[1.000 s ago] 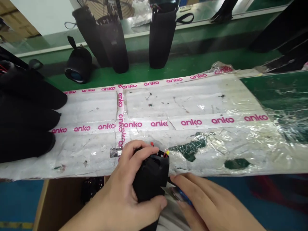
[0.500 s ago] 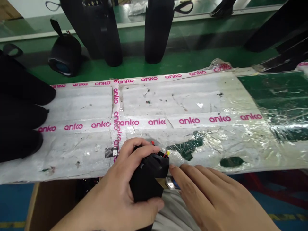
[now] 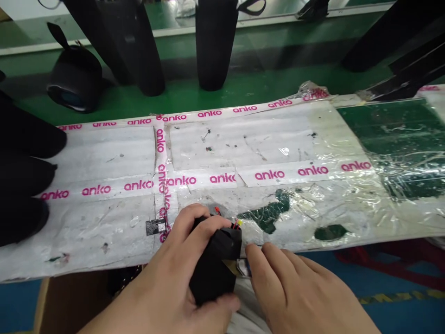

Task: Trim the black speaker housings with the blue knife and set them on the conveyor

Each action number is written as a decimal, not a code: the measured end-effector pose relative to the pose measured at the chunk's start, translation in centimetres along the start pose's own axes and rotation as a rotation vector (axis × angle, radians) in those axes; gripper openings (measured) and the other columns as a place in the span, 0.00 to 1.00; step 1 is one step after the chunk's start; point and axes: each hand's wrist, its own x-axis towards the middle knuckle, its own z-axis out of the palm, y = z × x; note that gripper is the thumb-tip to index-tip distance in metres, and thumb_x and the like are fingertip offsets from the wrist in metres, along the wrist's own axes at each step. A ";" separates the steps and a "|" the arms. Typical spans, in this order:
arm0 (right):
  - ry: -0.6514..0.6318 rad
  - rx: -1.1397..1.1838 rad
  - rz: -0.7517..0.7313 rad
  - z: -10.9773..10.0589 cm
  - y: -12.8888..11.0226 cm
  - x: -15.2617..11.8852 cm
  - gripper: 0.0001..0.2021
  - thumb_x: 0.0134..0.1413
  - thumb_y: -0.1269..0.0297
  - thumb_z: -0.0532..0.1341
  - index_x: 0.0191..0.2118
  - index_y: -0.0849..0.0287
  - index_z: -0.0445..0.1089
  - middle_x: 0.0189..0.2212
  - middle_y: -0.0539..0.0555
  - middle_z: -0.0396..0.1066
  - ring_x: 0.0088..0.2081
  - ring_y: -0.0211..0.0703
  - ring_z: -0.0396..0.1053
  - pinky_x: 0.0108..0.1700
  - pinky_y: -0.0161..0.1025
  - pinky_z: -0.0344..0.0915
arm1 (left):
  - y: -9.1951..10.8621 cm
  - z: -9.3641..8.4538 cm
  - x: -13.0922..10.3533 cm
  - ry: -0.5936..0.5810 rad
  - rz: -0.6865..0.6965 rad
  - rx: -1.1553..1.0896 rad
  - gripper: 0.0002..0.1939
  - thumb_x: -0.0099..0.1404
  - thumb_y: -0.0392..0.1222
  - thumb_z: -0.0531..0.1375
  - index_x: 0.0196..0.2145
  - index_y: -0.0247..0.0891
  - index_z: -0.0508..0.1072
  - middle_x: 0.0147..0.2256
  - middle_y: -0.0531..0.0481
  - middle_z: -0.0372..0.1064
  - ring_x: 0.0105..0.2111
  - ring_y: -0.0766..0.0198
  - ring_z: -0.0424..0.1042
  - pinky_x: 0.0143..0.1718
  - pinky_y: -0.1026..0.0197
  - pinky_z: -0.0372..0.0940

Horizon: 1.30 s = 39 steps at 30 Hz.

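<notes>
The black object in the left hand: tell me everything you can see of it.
The black object looks matte, perhaps fabric-covered. At its far end, a red tip and a yellow connector on thin reddish wires poke up. The left hand grips it, fingers over its far end, thumb across its near side. It's at the worktop's near edge; whether the right hand touches it is unclear.
</notes>
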 end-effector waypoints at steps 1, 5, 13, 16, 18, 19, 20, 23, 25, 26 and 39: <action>-0.006 0.012 0.011 0.0 0.0 0.2 0.20 0.54 0.80 0.55 0.53 0.64 0.64 0.33 0.55 0.74 0.27 0.47 0.72 0.29 0.43 0.67 | 0.1 0.0 0.1 0.002 -0.003 -0.003 0.38 0.62 0.34 0.69 0.62 0.62 0.60 0.62 0.50 0.60 0.65 0.45 0.70 0.58 0.49 0.78; -0.055 0.113 0.053 0.1 0.5 1.2 0.26 0.43 0.78 0.54 0.51 0.60 0.62 0.29 0.50 0.70 0.22 0.45 0.69 0.23 0.43 0.61 | 0.0 0.2 0.5 0.011 -0.039 -0.050 0.38 0.60 0.33 0.69 0.61 0.64 0.62 0.61 0.51 0.61 0.66 0.46 0.68 0.58 0.50 0.77; 0.026 0.193 0.020 0.2 1.3 0.6 0.17 0.63 0.79 0.51 0.55 0.62 0.64 0.34 0.51 0.73 0.29 0.46 0.72 0.30 0.45 0.64 | -0.2 0.4 0.3 0.031 -0.108 -0.128 0.38 0.60 0.33 0.69 0.61 0.65 0.65 0.63 0.52 0.59 0.68 0.44 0.66 0.46 0.57 0.79; -0.022 0.197 0.028 0.2 1.1 0.5 0.20 0.58 0.79 0.52 0.55 0.60 0.64 0.33 0.49 0.72 0.28 0.45 0.70 0.29 0.44 0.62 | -0.1 0.3 0.5 0.046 -0.098 -0.120 0.39 0.59 0.31 0.69 0.61 0.64 0.66 0.63 0.52 0.59 0.68 0.44 0.66 0.53 0.54 0.77; -0.036 0.197 0.042 0.0 1.0 0.4 0.21 0.55 0.78 0.53 0.55 0.59 0.63 0.33 0.48 0.71 0.27 0.45 0.69 0.29 0.44 0.61 | 0.0 0.3 0.6 0.043 -0.108 -0.138 0.38 0.58 0.30 0.69 0.60 0.63 0.66 0.62 0.52 0.60 0.68 0.45 0.67 0.53 0.55 0.77; -0.048 0.198 0.043 0.0 1.0 0.4 0.22 0.54 0.78 0.53 0.55 0.59 0.63 0.33 0.47 0.70 0.28 0.45 0.69 0.29 0.44 0.61 | 0.0 0.3 0.6 0.042 -0.116 -0.151 0.38 0.58 0.30 0.68 0.60 0.64 0.67 0.62 0.53 0.60 0.68 0.46 0.67 0.52 0.56 0.77; -0.055 0.201 0.038 -0.1 1.1 0.4 0.22 0.54 0.77 0.54 0.55 0.59 0.64 0.33 0.47 0.70 0.28 0.45 0.68 0.29 0.44 0.61 | 0.0 0.4 0.7 0.044 -0.120 -0.164 0.38 0.58 0.30 0.68 0.60 0.64 0.67 0.62 0.53 0.60 0.67 0.47 0.68 0.51 0.57 0.77; -0.080 0.205 0.023 -0.2 1.2 0.1 0.22 0.55 0.77 0.55 0.56 0.59 0.64 0.34 0.47 0.71 0.29 0.45 0.69 0.31 0.44 0.62 | 0.1 0.5 0.6 0.065 -0.130 -0.186 0.37 0.57 0.30 0.68 0.59 0.65 0.68 0.61 0.54 0.62 0.66 0.48 0.69 0.52 0.57 0.76; -0.085 0.201 0.025 -0.2 1.2 -0.1 0.22 0.55 0.77 0.55 0.56 0.59 0.64 0.35 0.48 0.72 0.30 0.45 0.70 0.31 0.45 0.62 | 0.1 0.6 0.6 0.080 -0.137 -0.186 0.37 0.57 0.30 0.68 0.58 0.65 0.69 0.61 0.55 0.62 0.67 0.48 0.68 0.53 0.57 0.75; -0.080 0.201 0.026 -0.2 1.2 -0.1 0.22 0.56 0.77 0.55 0.57 0.59 0.64 0.35 0.48 0.72 0.30 0.45 0.70 0.31 0.45 0.63 | 0.1 0.6 0.6 0.080 -0.138 -0.184 0.38 0.56 0.29 0.68 0.58 0.65 0.69 0.61 0.55 0.62 0.67 0.48 0.68 0.53 0.57 0.75; -0.098 0.199 0.029 -0.4 1.1 0.2 0.24 0.54 0.78 0.55 0.57 0.60 0.63 0.34 0.49 0.72 0.29 0.45 0.70 0.30 0.45 0.63 | -0.1 0.4 0.6 0.044 -0.090 -0.146 0.39 0.58 0.30 0.68 0.60 0.65 0.66 0.62 0.53 0.61 0.68 0.45 0.67 0.50 0.56 0.79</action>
